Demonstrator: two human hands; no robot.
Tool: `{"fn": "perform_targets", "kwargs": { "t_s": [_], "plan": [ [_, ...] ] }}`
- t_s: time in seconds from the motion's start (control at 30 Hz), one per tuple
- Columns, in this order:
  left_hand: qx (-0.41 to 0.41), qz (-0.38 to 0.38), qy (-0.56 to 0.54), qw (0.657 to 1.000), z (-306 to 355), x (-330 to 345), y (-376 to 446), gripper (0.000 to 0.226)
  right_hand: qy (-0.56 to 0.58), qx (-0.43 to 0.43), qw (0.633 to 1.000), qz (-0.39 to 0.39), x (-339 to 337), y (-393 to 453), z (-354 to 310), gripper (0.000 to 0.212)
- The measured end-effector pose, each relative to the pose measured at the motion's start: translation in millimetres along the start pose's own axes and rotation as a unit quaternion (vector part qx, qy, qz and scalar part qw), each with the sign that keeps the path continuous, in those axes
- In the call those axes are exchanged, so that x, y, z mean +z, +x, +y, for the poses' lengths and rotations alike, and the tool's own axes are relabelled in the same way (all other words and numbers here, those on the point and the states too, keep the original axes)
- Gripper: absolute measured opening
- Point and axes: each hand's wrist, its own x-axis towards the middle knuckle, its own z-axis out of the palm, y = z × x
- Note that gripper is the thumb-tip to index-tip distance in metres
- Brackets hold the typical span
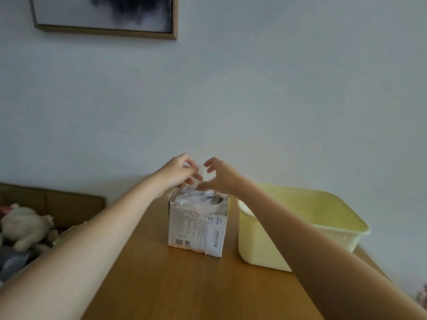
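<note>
as the torn glove box stands on the table, left hand and right hand pinch one clear glove just above it, fingers curled.

Box: thin paperboard with a white printed face and a matt finish. The top edge is torn and ragged. The bottom edge shows bare brown board.

Clear film, filling the box opening and rising from it: thin plastic, glossy and crinkled, with grey-white highlights.

Table: wood or wood-look top, warm brown and smooth, with a satin sheen and faint grain.

Tub: pale yellow plastic with smooth moulded walls and low gloss.

Wall: painted, matt, even.

Picture frame: light wood, matt.

Soft toy: off-white plush cloth with a fuzzy nap.

Panel behind the toy: brown and smooth, with seams. Whether it is leather or imitation cannot be told.
</note>
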Motion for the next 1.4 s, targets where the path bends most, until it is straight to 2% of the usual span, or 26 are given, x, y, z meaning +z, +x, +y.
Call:
{"fn": "perform_targets", "kwargs": {
  "t_s": [0.07, 0.17, 0.23, 0.27, 0.33, 0.43, 0.57, 0.63, 0.73, 0.77, 0.83, 0.93, 1.0, 1.07, 1.13, 1.23, 1.3, 1.4],
  "plan": [
    [0.013, 0.020, -0.015, 1.000, 2, -2, 0, 0.012, 0.018, 0.011, 0.999, -0.046, 7, -1, -4, 0.058],
    [0.025, 0.039, -0.047, 0.998, 6, -8, 3, 0.015, -0.050, 0.011, 0.988, -0.144, 21, -5, -6, 0.044],
    [0.038, 0.049, -0.053, 0.997, 11, -9, 5, 0.015, -0.072, -0.003, 0.983, -0.169, 29, -8, -2, 0.027],
    [0.048, 0.058, -0.049, 0.996, 15, -10, 6, 0.014, -0.070, -0.007, 0.983, -0.172, 31, -8, 0, 0.025],
    [0.077, 0.081, -0.059, 0.992, 25, -11, 8, 0.011, -0.077, -0.011, 0.978, -0.192, 31, -8, 0, 0.028],
    [0.120, 0.111, -0.079, 0.983, 40, -11, 13, 0.014, -0.054, -0.001, 0.976, -0.213, 30, -7, -1, 0.044],
    [0.154, 0.127, -0.058, 0.978, 48, -8, 13, 0.020, -0.013, 0.006, 0.978, -0.210, 31, -5, 2, 0.047],
    [0.162, 0.125, -0.045, 0.978, 49, -6, 11, 0.019, 0.048, 0.012, 0.986, -0.159, 27, -8, 1, 0.039],
    [0.175, 0.121, 0.024, 0.977, 50, -8, 9, 0.014, 0.198, 0.005, 0.980, -0.004, 15, -8, 0, 0.021],
    [0.176, 0.116, 0.040, 0.977, 51, -10, 8, 0.012, 0.268, 0.004, 0.963, 0.025, 9, -8, -2, 0.018],
    [0.148, 0.064, 0.035, 0.986, 50, -11, 5, 0.013, 0.386, 0.009, 0.922, 0.034, -2, -8, -5, 0.013],
    [0.070, -0.052, 0.013, 0.996, 43, -9, 1, 0.048, 0.514, 0.029, 0.857, 0.022, -13, -5, -7, 0.013],
    [0.052, -0.055, -0.015, 0.997, 34, -7, 3, 0.055, 0.562, 0.029, 0.826, 0.035, -22, -7, -11, 0.014],
    [0.049, -0.061, -0.057, 0.995, 30, -6, 2, 0.052, 0.559, 0.024, 0.827, 0.059, -30, -10, -11, 0.022],
    [0.030, -0.076, -0.092, 0.992, 28, -2, 4, 0.047, 0.523, 0.024, 0.846, 0.100, -38, -13, -9, 0.024],
    [0.015, -0.074, -0.123, 0.990, 29, 6, 4, 0.019, 0.478, 0.042, 0.860, 0.173, -51, -17, 2, 0.026],
    [-0.001, -0.069, -0.187, 0.980, 29, 9, 5, 0.014, 0.447, 0.071, 0.865, 0.216, -61, -21, 17, 0.025],
    [-0.033, -0.063, -0.243, 0.967, 31, 14, 8, 0.015, 0.267, 0.144, 0.904, 0.301, -77, -29, 40, 0.006]
  ]
}}
